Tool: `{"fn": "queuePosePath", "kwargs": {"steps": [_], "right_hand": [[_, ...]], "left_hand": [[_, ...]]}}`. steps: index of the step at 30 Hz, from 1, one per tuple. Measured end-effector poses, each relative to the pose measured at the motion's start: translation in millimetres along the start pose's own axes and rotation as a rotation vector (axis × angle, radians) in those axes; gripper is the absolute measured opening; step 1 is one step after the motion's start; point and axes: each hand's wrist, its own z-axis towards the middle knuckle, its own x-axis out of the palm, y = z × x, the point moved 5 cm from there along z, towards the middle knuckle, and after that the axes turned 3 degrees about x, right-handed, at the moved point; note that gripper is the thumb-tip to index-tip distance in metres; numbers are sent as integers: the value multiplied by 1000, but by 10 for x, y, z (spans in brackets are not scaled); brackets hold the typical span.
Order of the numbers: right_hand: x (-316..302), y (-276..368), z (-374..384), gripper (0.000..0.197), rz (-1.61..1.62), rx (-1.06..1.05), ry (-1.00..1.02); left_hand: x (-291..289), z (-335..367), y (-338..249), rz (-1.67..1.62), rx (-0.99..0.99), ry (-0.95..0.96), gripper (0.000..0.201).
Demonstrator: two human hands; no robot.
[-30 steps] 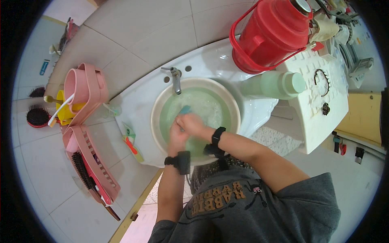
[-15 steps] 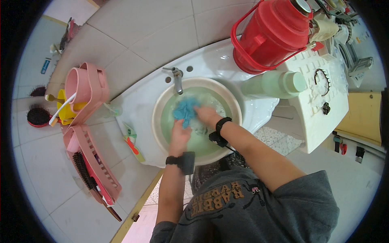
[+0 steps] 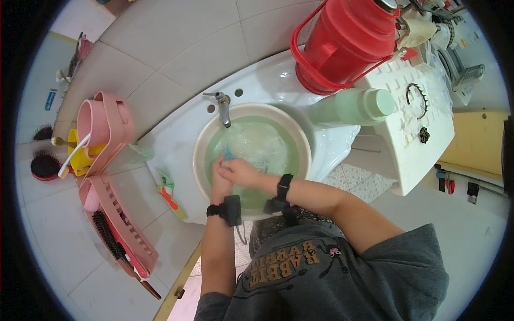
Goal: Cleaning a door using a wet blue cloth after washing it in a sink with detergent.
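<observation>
A white basin (image 3: 307, 155) of soapy, greenish water (image 3: 281, 152) sits in the sink below the tap. At the left side of the basin, my left hand (image 3: 219, 174) and my right hand (image 3: 244, 173) press together, closed around a blue cloth (image 3: 228, 154). Only a small bit of the cloth shows past my fingers; the rest is hidden inside my grip. My right hand lies over the fingers of my left one.
The metal tap (image 3: 224, 109) rises behind the basin. A red thermos (image 3: 342, 45) and a pale green bottle (image 3: 353, 107) stand at the back right. Pink wall holders (image 3: 120, 219) with brushes hang on the left, near a toothpaste tube (image 3: 170, 200) on the sink's edge.
My hands have drawn together and closed over the cloth, which was bunched loosely between them. My right hand has moved left and nearer to me.
</observation>
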Motion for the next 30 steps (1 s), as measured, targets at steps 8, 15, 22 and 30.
{"fn": "queuePosePath", "kwargs": {"steps": [8, 15, 22, 30], "right_hand": [[-96, 38, 2, 30, -316, 10, -131], [-638, -715, 277, 26, -587, 204, -214], [-602, -998, 48, 31, -794, 345, -246], [-655, -949, 82, 31, -229, 475, 71]], "left_hand": [[254, -24, -7, -901, -315, 404, 31], [683, -243, -14, -605, -471, -113, 30], [-214, -28, 286, -322, -452, -448, 33], [537, -233, -295, -243, -479, -281, 65]]}}
